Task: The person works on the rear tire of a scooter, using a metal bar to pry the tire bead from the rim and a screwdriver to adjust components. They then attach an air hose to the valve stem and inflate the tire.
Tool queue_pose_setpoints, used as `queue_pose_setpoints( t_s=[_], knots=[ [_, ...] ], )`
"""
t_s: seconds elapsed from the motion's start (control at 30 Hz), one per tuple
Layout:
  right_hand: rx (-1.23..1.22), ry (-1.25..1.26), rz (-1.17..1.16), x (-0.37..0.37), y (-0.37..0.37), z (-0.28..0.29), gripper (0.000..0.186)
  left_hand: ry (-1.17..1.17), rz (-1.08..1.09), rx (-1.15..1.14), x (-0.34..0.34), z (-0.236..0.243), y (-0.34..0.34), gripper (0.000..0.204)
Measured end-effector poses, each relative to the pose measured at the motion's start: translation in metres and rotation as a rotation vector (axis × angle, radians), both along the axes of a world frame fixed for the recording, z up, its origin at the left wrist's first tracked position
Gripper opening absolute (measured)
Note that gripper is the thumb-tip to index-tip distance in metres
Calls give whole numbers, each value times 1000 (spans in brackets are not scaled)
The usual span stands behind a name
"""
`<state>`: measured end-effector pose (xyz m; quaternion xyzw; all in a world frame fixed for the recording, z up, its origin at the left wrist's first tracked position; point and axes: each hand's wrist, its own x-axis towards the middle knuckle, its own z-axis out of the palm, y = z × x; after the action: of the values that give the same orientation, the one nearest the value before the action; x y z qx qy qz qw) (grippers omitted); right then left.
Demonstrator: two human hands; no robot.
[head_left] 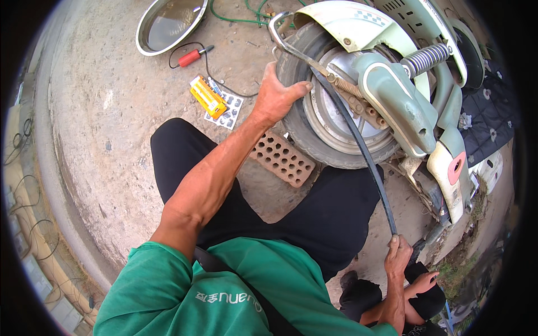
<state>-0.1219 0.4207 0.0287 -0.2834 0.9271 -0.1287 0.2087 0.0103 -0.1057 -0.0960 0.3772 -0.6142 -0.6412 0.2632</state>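
A scooter's rear wheel lies tilted before me, its grey tyre (302, 120) around a silver rim (336, 126). My left hand (274, 95) grips the tyre at its left edge, thumb across the sidewall and fingers behind the tread. Low on the right, my right hand (397, 255) is closed around the end of a long, dark, flat pry bar (361, 143). The bar slants up across the rim, its far end at the tyre's upper left edge near a brownish spring (348, 88). A perforated red brick (283, 159) sits on the ground against the tyre's lower side.
A basin (142, 42) of murky water stands far left, near a green hose (232, 20). Closer lie a red-handled tool (189, 57), a yellow box (207, 96) and a patch sheet (228, 116). Scooter bodywork (398, 106) fills the right. Another person's hand (424, 283) is at lower right.
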Motion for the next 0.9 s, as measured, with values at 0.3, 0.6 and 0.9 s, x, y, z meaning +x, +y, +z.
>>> queue_pose_setpoints(
  t_s=[0.3,0.6,0.9],
  knots=[
    [39,37,3,-20,-15,33,59,-30,7,9,-2,20,5,80],
    [80,87,-73,-11,-41,67,65,-36,-2,0,3,15,3,79],
    [23,98,-36,-37,-17,27,65,-31,-27,-37,-1,9,-4,78]
  ],
)
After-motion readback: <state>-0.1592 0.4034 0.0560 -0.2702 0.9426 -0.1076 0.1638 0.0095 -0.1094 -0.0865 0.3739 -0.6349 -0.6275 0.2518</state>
